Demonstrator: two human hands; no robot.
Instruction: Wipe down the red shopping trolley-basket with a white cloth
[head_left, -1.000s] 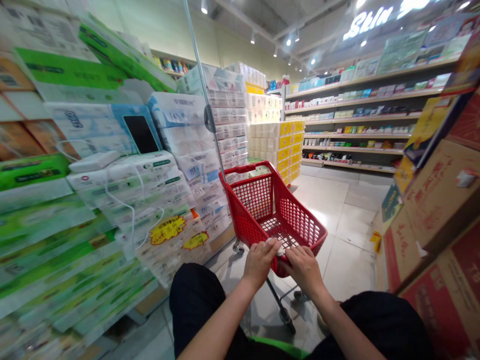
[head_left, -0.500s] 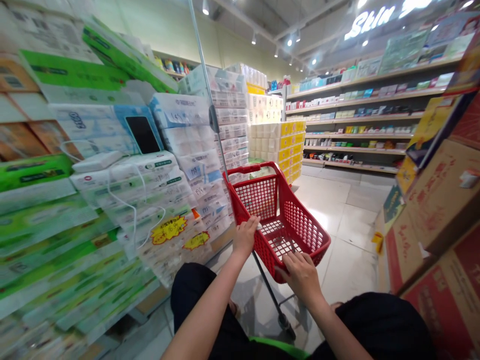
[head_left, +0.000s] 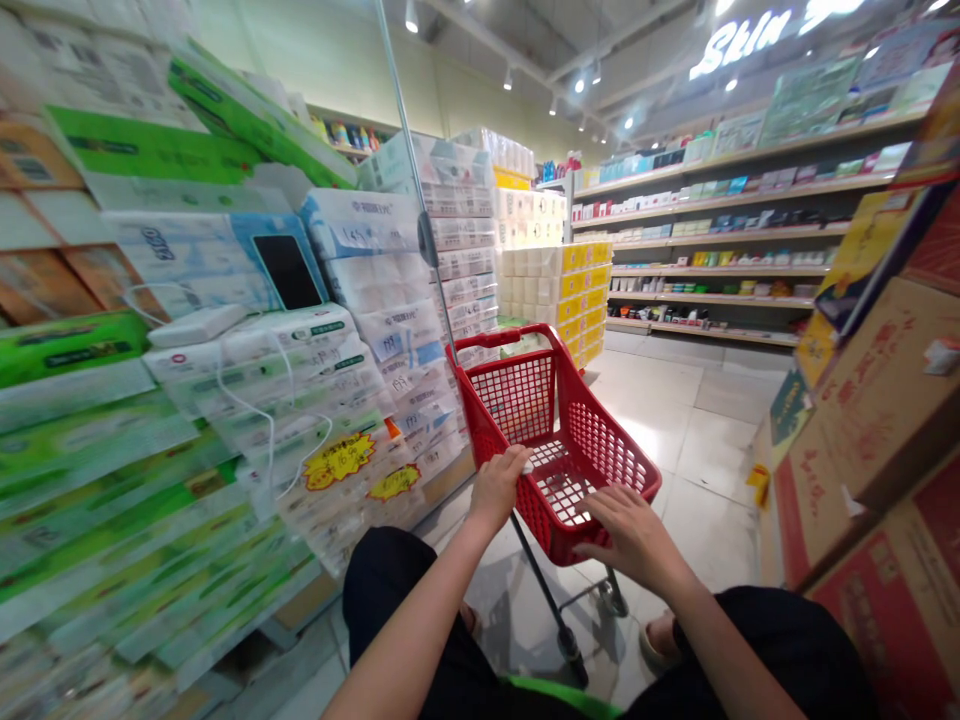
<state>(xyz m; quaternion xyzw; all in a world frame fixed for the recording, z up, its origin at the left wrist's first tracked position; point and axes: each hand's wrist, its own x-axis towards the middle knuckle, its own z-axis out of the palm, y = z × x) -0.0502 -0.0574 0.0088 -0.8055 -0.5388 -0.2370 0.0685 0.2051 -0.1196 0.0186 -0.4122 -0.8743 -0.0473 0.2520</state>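
A red plastic shopping cart (head_left: 615,455) with a lattice basket stands in front of my knees, on grey metal legs. My left hand (head_left: 496,492) lies over the basket's near left rim, fingers curled together. At its fingertips shows a bit of white material (head_left: 527,467), like tissue or a wipe; most of it is hidden. Over the near right end of the rim is my right hand (head_left: 634,535), fingers stretched forward and thumb apart. Nothing shows in it. Whether its fingertips touch the rim, I cannot tell.
Stacked tissue packs (head_left: 390,290) rise close on the left, with a phone (head_left: 289,271) and white cable on them. Cardboard boxes (head_left: 862,400) are piled on the right. Behind the cart stand yellow-and-white packs (head_left: 585,300) and long stocked shelves (head_left: 720,240). A thin metal pole (head_left: 405,110) rises beside the cart.
My left hand has slid slightly nearer along the rim, the white bit moving with it. My right hand has shifted right and its fingers have straightened. The cart has stayed put.
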